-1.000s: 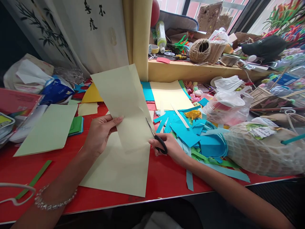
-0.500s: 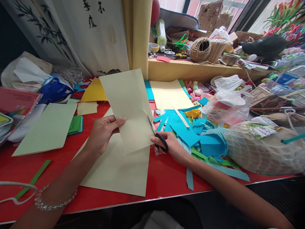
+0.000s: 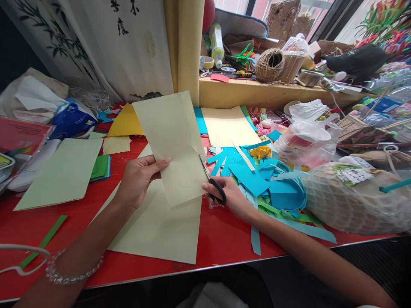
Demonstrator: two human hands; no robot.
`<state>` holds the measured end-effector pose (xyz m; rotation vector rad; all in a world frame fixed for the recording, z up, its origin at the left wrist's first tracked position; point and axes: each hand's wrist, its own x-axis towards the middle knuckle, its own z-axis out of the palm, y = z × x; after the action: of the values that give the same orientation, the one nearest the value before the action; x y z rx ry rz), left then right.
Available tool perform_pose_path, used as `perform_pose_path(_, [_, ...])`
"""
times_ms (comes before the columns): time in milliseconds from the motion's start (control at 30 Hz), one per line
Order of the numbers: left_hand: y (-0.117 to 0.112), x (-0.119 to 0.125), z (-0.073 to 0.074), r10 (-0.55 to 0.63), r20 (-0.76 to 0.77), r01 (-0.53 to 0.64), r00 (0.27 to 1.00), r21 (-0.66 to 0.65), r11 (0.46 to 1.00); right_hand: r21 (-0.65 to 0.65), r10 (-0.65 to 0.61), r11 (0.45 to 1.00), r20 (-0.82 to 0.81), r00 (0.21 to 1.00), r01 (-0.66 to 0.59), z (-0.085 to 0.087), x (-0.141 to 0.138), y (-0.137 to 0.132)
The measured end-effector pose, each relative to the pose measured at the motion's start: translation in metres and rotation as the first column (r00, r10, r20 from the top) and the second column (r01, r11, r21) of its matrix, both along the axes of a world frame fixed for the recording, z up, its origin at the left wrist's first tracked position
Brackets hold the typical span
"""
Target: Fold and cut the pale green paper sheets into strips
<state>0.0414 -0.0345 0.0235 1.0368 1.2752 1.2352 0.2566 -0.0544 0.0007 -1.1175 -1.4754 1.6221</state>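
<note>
Pinches the upper pale sheet (image 3: pixel 171 128) by its left edge with the left hand (image 3: pixel 138 179), with the thumb pressed to the near face. Holds it raised, between one and two o'clock from that hand. At three o'clock from there, grips black-handled scissors (image 3: pixel 218 191) in the right hand (image 3: pixel 233 199), with the blades pointing to eleven o'clock at the sheet's right edge. Cannot tell how far apart the blades stand.

Has the lower pale sheet (image 3: pixel 160 239) lying at five o'clock from the left hand on the red table (image 3: pixel 224 246). Wears a beaded bracelet (image 3: pixel 72 277) at seven o'clock.

Has pale green paper (image 3: pixel 61 175) at nine o'clock from the left hand, a green strip (image 3: pixel 46 237) at eight, and yellow paper (image 3: pixel 126 122) near twelve. From the right hand, has blue cuttings (image 3: pixel 250 177) between one and two o'clock, a cream sheet (image 3: pixel 229 124) at twelve, and a netted bundle (image 3: pixel 353 214) farther off at three.
</note>
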Motion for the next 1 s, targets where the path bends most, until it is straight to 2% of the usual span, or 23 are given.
perform_pose_path(267, [0.0, -0.0005, -0.0008, -0.009, -0.002, 0.009, 1.0, 0.007, 1.0, 0.105, 0.021, 0.994, 0.048, 0.999, -0.025, -0.0025, 0.0014, 0.0008])
perform_pose_path(533, [0.0001, 0.0001, -0.0005, -0.014, -0.008, 0.014, 1.0, 0.006, 1.0, 0.125, 0.001, 0.992, 0.05, 0.999, -0.007, -0.0056, -0.0011, -0.0006])
perform_pose_path(800, [-0.0015, 0.002, -0.0029, -0.072, -0.008, 0.072, 0.997, -0.009, 0.997, -0.028, -0.04, 0.999, -0.017, 0.999, 0.04, -0.0032, -0.0001, 0.0001])
perform_pose_path(1000, [-0.003, 0.0018, -0.0041, -0.08, 0.002, 0.08, 0.997, -0.01, 0.997, 0.019, -0.028, 0.999, -0.012, 1.0, 0.028, -0.0053, 0.0009, -0.0001])
